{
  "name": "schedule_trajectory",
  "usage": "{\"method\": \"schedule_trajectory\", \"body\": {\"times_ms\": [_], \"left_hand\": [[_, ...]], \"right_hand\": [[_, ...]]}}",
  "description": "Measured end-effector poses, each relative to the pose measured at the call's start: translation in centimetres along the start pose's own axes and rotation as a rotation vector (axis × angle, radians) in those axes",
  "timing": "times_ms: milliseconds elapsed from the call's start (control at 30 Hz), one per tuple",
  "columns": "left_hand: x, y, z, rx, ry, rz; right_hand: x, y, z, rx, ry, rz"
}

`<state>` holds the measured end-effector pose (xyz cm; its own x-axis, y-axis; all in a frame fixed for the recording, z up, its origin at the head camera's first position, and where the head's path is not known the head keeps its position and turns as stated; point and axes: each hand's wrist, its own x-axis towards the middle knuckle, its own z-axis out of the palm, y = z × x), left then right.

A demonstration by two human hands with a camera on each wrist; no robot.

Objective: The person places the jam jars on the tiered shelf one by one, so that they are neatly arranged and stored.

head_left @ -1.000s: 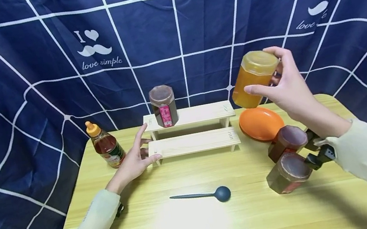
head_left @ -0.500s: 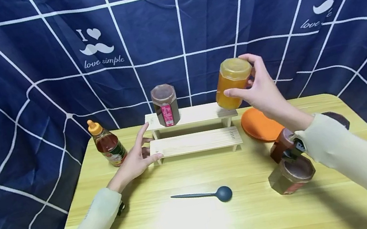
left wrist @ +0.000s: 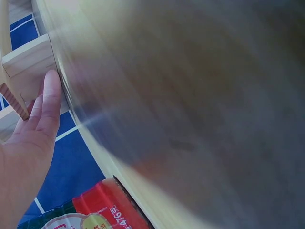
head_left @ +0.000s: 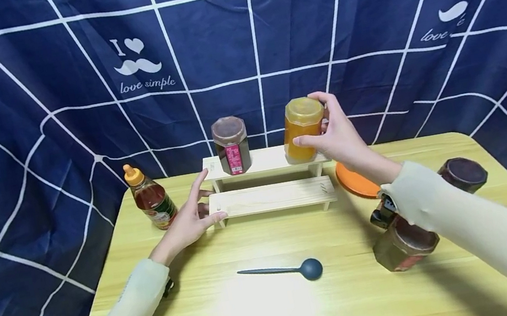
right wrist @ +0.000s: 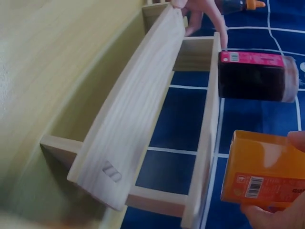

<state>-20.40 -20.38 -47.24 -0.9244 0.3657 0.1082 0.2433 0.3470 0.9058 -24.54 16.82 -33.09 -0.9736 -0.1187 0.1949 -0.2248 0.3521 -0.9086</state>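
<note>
My right hand (head_left: 337, 135) grips a jar of amber honey (head_left: 300, 130) at the right end of the upper step of a small two-step wooden shelf (head_left: 270, 195). In the right wrist view the honey jar (right wrist: 264, 167) lies close to the board edge; contact is hard to tell. On that step's left part stands a dark jar (head_left: 232, 147) with a pink label. My left hand (head_left: 188, 219) holds the shelf's left end, thumb on the lower board and index finger at the upper one. The left wrist view shows its other fingers (left wrist: 50, 105) against the wooden side support.
A squeeze bottle (head_left: 153, 200) with an orange cap stands left of the shelf. Right of it lies an orange plate (head_left: 355, 181), partly behind my forearm. Dark jars (head_left: 404, 244) stand near the right sleeve. A dark spoon (head_left: 302, 269) lies in front.
My right hand has carried the honey jar leftward and down, from above the orange plate to the upper step's right end. The jar has turned from tilted to nearly upright. My left hand stays put.
</note>
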Motion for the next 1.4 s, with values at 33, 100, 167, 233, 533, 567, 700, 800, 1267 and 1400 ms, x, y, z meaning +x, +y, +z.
{"method": "schedule_trajectory", "body": {"times_ms": [33,100,167,233,533,567,700,800,1267,1400], "left_hand": [[0.0,0.0,0.0,-0.002,-0.001,0.001],[0.0,0.0,0.0,-0.002,-0.002,0.002],[0.0,0.0,0.0,0.003,-0.001,0.004],[0.0,-0.1,0.0,0.009,-0.001,0.004],[0.1,-0.2,-0.1,0.009,-0.006,0.018],[0.1,-0.2,-0.1,0.007,-0.006,0.017],[0.1,-0.3,-0.1,0.009,-0.005,0.014],[0.1,-0.3,-0.1,0.011,-0.003,0.01],[0.1,-0.2,-0.1,0.024,-0.007,0.005],[0.1,0.0,-0.1,0.017,-0.009,0.005]], "right_hand": [[0.1,0.1,0.2,0.0,0.001,0.002],[0.2,0.2,0.6,0.002,-0.005,0.003],[0.3,0.4,0.9,0.006,-0.02,-0.004],[0.5,0.5,1.1,0.005,-0.036,-0.013],[0.5,1.0,2.0,-0.032,-0.043,-0.015],[0.6,1.0,2.1,-0.036,-0.035,-0.011],[0.8,1.0,2.4,-0.041,-0.009,-0.006],[0.9,1.0,2.6,-0.054,0.003,-0.003],[0.2,1.0,3.2,-0.208,0.042,-0.032],[0.2,1.1,3.4,-0.208,0.056,-0.041]]}}
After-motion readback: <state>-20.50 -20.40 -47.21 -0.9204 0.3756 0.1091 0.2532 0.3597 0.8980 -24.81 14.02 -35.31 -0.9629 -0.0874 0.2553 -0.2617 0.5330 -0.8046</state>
